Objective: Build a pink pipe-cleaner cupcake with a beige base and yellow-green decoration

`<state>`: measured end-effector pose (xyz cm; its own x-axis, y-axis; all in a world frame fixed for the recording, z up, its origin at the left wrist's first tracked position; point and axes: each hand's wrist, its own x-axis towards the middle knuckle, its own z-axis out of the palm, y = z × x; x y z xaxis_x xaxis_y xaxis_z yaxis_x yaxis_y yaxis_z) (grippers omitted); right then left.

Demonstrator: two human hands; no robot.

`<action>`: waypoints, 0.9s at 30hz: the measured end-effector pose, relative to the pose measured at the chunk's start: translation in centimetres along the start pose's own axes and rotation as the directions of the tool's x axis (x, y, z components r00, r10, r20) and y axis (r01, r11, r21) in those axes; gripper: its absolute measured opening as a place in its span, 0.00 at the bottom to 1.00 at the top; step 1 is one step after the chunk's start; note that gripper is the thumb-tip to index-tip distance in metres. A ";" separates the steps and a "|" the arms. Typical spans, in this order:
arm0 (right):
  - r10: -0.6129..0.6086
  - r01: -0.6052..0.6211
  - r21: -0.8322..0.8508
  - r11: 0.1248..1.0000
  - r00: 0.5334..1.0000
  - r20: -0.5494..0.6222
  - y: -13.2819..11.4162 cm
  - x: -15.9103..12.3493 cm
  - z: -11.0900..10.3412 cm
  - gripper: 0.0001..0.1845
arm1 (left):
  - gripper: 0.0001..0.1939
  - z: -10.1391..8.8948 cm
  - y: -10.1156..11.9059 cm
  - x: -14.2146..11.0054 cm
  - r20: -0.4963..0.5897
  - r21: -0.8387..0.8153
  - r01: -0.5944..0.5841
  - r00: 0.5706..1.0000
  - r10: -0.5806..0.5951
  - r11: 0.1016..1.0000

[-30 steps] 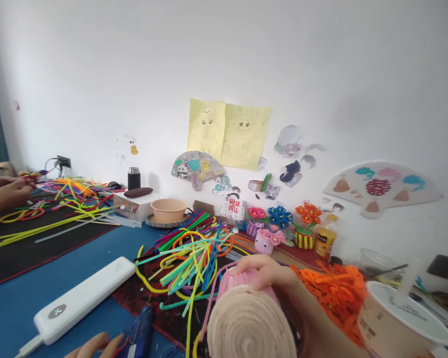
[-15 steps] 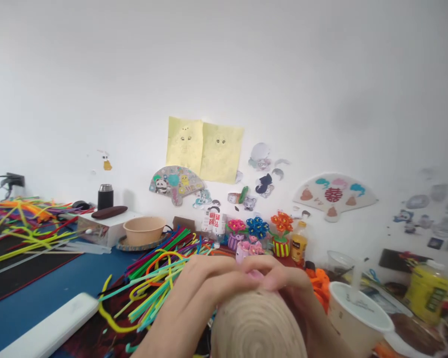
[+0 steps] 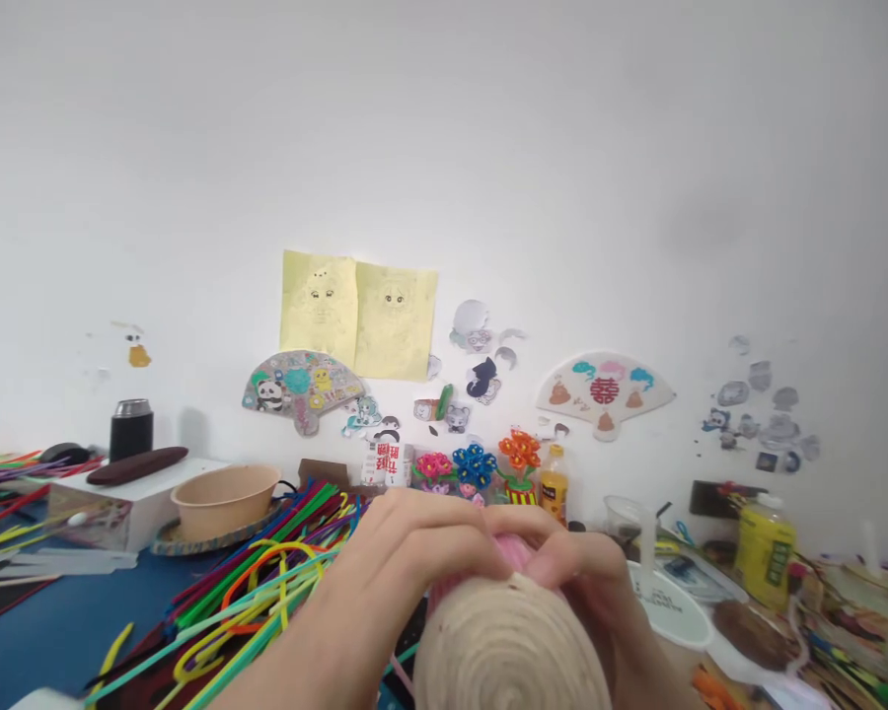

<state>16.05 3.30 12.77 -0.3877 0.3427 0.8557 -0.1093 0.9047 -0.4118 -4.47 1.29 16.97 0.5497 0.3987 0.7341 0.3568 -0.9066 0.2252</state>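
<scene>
At the bottom centre is a beige rounded thing (image 3: 510,646) with spiral coils like wound cord; what it is I cannot tell. A pink part (image 3: 516,554) shows at its far edge, between my fingers. My left hand (image 3: 414,562) curls over its far left side, fingers closed on it. From the right, my right hand (image 3: 592,572) closes round the same edge, its thumb and fingertips near the left fingers. The undersides and most of the fingertips are hidden.
Coloured pipe cleaners (image 3: 266,592) lie to the left, before a tan bowl (image 3: 226,498). Behind my hands stand pipe-cleaner flowers (image 3: 475,465) and an orange drink bottle (image 3: 554,483). On the right are a lidded cup (image 3: 670,606) and a yellow bottle (image 3: 766,552).
The view has turned right, so the wall and table things appear further left. Both hands keep hold of the coiled thing, and more of its pink part shows.
</scene>
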 end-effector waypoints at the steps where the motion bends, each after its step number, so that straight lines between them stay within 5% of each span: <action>1: 0.002 -0.002 -0.008 1.000 1.000 -0.007 0.0 0.0 0.0 0.27 | 0.13 0.1 -0.2 0.0 -0.004 0.003 -0.008 1.000 0.008 1.000; 17: 0.036 -0.038 -0.064 0.997 0.999 -0.037 0.3 -0.7 0.0 0.31 | 0.20 0.7 -1.1 0.3 -0.017 0.013 -0.168 0.986 0.168 0.986; 27: 0.073 -0.080 -0.099 0.992 0.994 -0.078 0.2 -0.7 -0.1 0.29 | 0.13 0.3 -1.1 0.6 0.013 -0.024 -0.042 0.999 0.043 0.999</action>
<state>16.38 3.31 12.15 -0.3218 0.4261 0.8455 0.0136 0.8950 -0.4459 -4.33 2.55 16.99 0.5745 0.3613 0.7345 0.3146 -0.9258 0.2093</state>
